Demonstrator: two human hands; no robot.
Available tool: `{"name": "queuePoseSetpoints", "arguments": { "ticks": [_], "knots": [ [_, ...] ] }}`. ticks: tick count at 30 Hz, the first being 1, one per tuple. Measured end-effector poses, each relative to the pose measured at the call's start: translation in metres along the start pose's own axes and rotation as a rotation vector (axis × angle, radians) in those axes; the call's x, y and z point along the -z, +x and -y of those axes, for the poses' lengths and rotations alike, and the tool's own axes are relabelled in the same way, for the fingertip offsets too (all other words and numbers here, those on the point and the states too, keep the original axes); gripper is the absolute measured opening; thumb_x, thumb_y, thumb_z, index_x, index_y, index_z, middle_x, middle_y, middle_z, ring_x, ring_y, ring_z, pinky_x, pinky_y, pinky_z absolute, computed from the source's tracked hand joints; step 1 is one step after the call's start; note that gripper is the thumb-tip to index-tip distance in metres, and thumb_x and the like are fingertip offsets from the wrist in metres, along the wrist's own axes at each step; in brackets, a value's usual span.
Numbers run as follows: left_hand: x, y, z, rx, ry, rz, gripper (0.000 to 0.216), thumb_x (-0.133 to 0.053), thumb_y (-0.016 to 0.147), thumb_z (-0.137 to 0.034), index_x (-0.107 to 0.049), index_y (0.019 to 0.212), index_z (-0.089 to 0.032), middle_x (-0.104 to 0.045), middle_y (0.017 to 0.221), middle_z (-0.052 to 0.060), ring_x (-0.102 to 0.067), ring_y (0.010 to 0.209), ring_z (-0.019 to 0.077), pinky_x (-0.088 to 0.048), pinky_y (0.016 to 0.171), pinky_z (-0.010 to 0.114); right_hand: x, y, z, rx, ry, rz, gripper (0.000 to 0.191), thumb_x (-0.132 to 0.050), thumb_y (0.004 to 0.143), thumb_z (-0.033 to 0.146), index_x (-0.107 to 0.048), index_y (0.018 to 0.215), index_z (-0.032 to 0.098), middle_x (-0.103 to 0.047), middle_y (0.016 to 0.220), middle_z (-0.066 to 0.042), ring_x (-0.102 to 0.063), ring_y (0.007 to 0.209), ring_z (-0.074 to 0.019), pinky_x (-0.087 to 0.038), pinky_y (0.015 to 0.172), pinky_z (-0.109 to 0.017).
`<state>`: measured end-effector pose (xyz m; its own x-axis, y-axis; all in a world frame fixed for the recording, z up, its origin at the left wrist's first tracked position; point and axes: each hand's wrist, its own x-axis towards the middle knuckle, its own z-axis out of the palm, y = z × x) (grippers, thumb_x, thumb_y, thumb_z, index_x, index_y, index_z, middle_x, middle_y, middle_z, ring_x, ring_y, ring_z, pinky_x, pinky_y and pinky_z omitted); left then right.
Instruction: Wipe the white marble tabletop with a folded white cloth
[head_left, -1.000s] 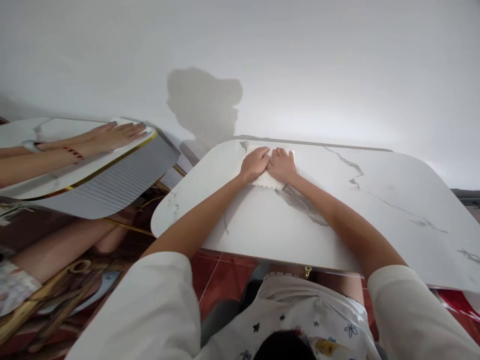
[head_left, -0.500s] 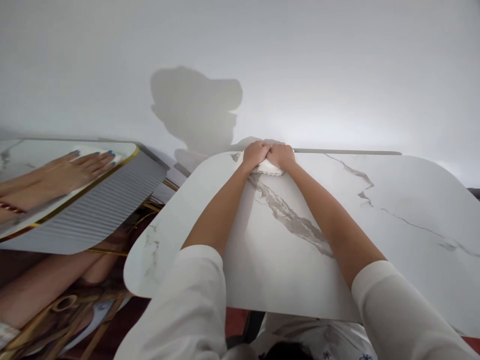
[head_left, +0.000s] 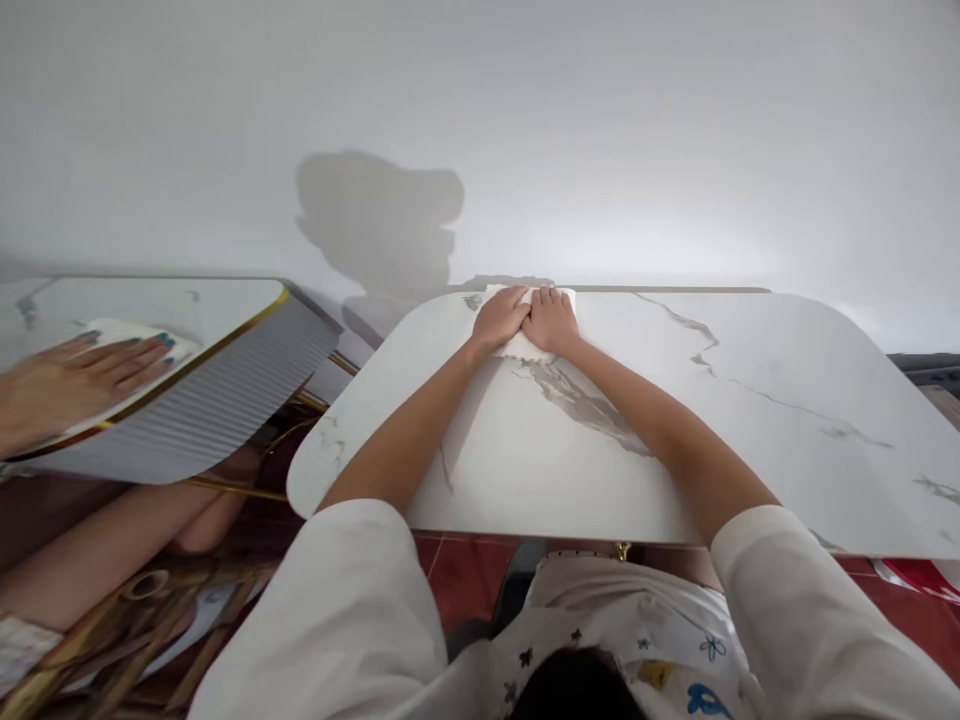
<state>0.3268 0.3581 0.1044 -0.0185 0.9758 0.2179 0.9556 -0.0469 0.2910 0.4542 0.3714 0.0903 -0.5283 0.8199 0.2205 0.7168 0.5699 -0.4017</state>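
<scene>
A white cloth [head_left: 517, 347] with a scalloped near edge lies on the white marble-patterned table [head_left: 480, 480], at its far edge by the wall. My left hand [head_left: 500, 318] presses down on the cloth's left part, fingers stretched out and flat. Right beside it, my right hand [head_left: 551, 319] rests flat on the cloth with its fingers extended. The two hands touch near the thumbs. Both arms reach straight forward across the tabletop, and part of the cloth is hidden under the palms.
At left, a co-worker's hand [head_left: 112, 370] with blue nails lies on a white cloth [head_left: 184, 350] on a second table [head_left: 240, 292] with a gold edge. A grey wall [head_left: 637, 150] stands behind both tables. A wooden chair [head_left: 172, 620] is at lower left.
My hands lie flatter, fingers more stretched, and more of the cloth shows around them. The co-worker's hand and cloth have moved left and nearer. The camera view has shifted slightly.
</scene>
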Motion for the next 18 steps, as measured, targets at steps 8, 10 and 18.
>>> {"name": "queuePoseSetpoints", "arguments": {
  "ticks": [8,10,18],
  "knots": [
    [0.025,-0.099,-0.015,-0.121,0.065,0.022,0.051,-0.030,0.086,-0.031,-0.053,0.129,-0.017,-0.055,0.136,0.008,-0.047,0.128,0.0238,-0.034,0.112,0.038,0.003,-0.096,0.054,-0.020,0.012,-0.080,0.060,-0.029,0.092,0.023,-0.033,0.144,-0.006,-0.036,0.151,-0.023,-0.028,0.141,-0.0336,-0.016,0.116,-0.048],
    [0.031,-0.126,-0.019,-0.104,0.079,0.019,0.053,-0.029,0.086,-0.032,-0.051,0.131,-0.016,-0.053,0.139,0.008,-0.045,0.130,0.0239,-0.034,0.113,0.039,0.005,-0.121,0.068,-0.013,0.011,-0.077,0.061,-0.030,0.092,0.023,-0.033,0.144,-0.008,-0.036,0.150,-0.024,-0.028,0.141,-0.0343,-0.016,0.117,-0.047],
    [0.051,-0.212,-0.040,-0.006,0.169,0.033,0.058,-0.027,0.086,-0.032,-0.047,0.139,-0.016,-0.047,0.145,0.008,-0.039,0.137,0.0228,-0.027,0.117,0.037,0.018,-0.188,0.099,0.108,0.033,0.017,0.066,-0.033,0.091,0.031,-0.032,0.146,-0.005,-0.033,0.152,-0.022,-0.025,0.143,-0.0337,-0.016,0.118,-0.046]
  ]
}}
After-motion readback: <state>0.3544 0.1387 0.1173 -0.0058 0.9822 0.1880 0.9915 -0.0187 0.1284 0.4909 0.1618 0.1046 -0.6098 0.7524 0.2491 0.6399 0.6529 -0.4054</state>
